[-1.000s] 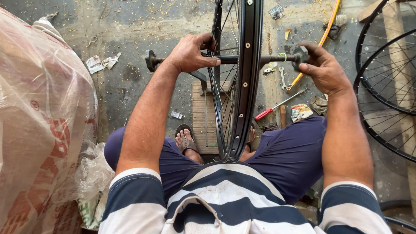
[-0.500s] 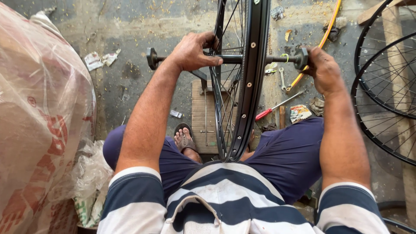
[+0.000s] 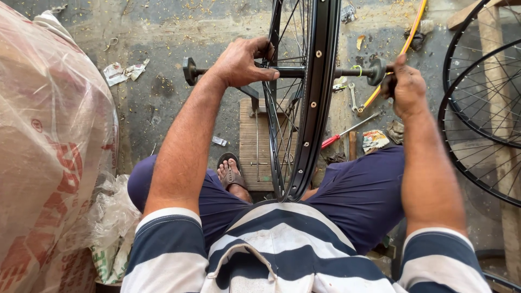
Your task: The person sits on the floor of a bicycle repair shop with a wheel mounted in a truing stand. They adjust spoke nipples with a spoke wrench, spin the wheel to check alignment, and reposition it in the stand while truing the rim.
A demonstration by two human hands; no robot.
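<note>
1. My left hand is wrapped over the axle, fingers curled down around the rod just left of the wheel.
2. My right hand is closed around the axle's right end, at the dark knob; the thumb points up beside it.
3. The two hands are well apart, one on each side of the wheel, both clamped on the same rod.
4. The wheel stands upright and edge-on between my knees, black rim toward me, spokes showing on its left side. Its lowest part sits near my lap.
5. The axle runs level through the hub, with another dark knob on its free left end.
6. Under the wheel lies a wooden board, and my sandalled foot rests just beside it.
7. On the concrete floor to the right are a red-handled screwdriver, a small spanner and a yellow strip that slants up.
8. More wheels lean at the right edge.
9. A big plastic-wrapped sack fills the left side.
</note>
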